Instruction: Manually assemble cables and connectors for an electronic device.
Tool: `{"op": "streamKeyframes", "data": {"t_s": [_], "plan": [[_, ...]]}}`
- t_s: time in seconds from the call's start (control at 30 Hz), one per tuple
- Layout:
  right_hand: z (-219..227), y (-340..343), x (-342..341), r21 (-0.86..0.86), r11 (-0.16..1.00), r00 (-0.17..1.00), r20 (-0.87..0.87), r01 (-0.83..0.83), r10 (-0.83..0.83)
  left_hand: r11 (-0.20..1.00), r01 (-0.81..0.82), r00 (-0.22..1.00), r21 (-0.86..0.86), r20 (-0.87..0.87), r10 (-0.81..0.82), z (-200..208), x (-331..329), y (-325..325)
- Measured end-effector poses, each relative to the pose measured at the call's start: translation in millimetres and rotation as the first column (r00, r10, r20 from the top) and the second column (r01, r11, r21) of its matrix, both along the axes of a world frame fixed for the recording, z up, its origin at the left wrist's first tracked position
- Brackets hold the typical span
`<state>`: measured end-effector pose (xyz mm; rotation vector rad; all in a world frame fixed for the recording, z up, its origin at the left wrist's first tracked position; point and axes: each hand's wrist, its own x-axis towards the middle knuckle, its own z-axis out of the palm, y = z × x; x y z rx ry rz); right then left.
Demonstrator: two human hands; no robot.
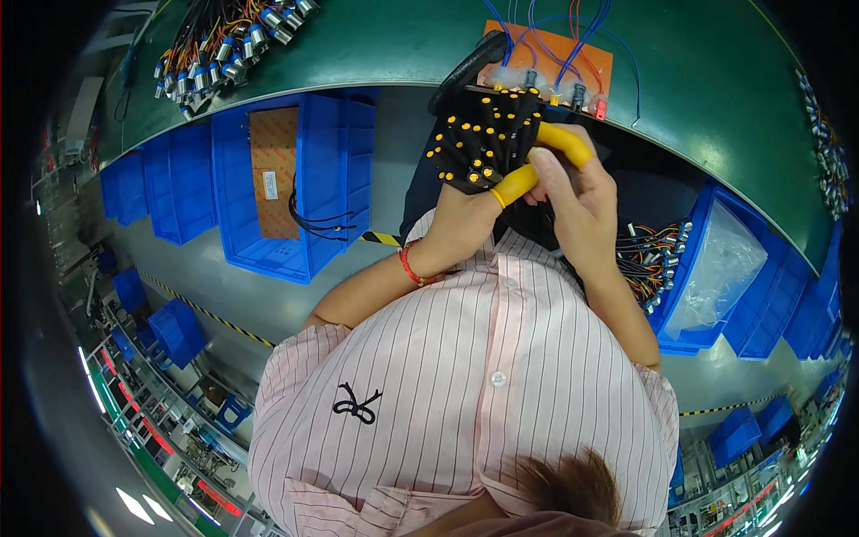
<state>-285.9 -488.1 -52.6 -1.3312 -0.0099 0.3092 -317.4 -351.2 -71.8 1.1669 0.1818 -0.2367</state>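
My left hand (pixel 463 222), with a red bracelet at its wrist, is closed round a bundle of black cables (pixel 483 143). The cable ends point up and away from me and show yellow-orange centres. A yellow finger cot (pixel 515 186) covers my left thumb. Close against the bundle's right side, my right hand (pixel 582 197) has its fingers bent together, with another yellow finger cot (pixel 567 143) on one finger. What lies between those right fingers is hidden. Just beyond the bundle, an orange board (pixel 573 55) at the bench edge carries clips with blue and red wires.
The green bench (pixel 376 40) spans the far side, with metal-ended connectors (pixel 224 67) piled at left. A black curved object (pixel 467 72) sits beside the board. Below the bench stand blue bins (pixel 304 251), one holding a clear plastic bag (pixel 720 264). More wired connectors (pixel 658 259) lie near my right forearm.
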Motion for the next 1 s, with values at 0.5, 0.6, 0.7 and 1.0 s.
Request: {"op": "streamKeyframes", "data": {"t_s": [0.5, 0.6, 0.7, 1.0], "plan": [[-10, 1, 19, 0.235, 0.966, 0.935, -0.354, 0.110, -0.021, 0.992, -0.109, 0.992, -0.068, -0.075, 0.103, -8, 1, -5], [-10, 0, 21, 0.238, 0.968, 0.927, -0.375, 0.086, 0.010, 0.994, -0.092, 0.993, -0.052, -0.077, 0.088, -12, 0, -5], [-7, 1, 22, 0.237, 0.966, 0.912, -0.411, 0.105, 0.001, 0.997, -0.074, 0.995, -0.038, -0.071, 0.071, -10, 0, -5], [1, -2, 26, 0.230, 0.967, 0.892, -0.452, 0.110, 0.006, 0.996, -0.039, 0.997, -0.078, -0.064, 0.034, 0, 7, -7]]}}
